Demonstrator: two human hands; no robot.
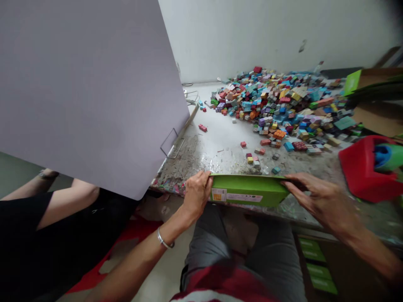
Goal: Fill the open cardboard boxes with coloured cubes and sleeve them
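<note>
A green cardboard box (270, 196), its long side toward me, is at the table's front edge between my hands. White and orange labels are stuck on that side. My left hand (197, 191) pinches the box's upper left corner, thumb and fingers closed on it. At the upper right corner, my right hand (321, 197) grips the edge between thumb and fingers. The inside of the box is hidden from me. Just beyond it lie a few loose toy bricks (252, 160) on the stained tabletop.
A large heap of coloured bricks (267, 100) covers the back of the table (220, 134). To the right stand a red container (362, 172) and an open green carton (352, 82). A grey panel (94, 84) screens the left, beside a person's arm (69, 203). Green boxes (319, 270) lie below right.
</note>
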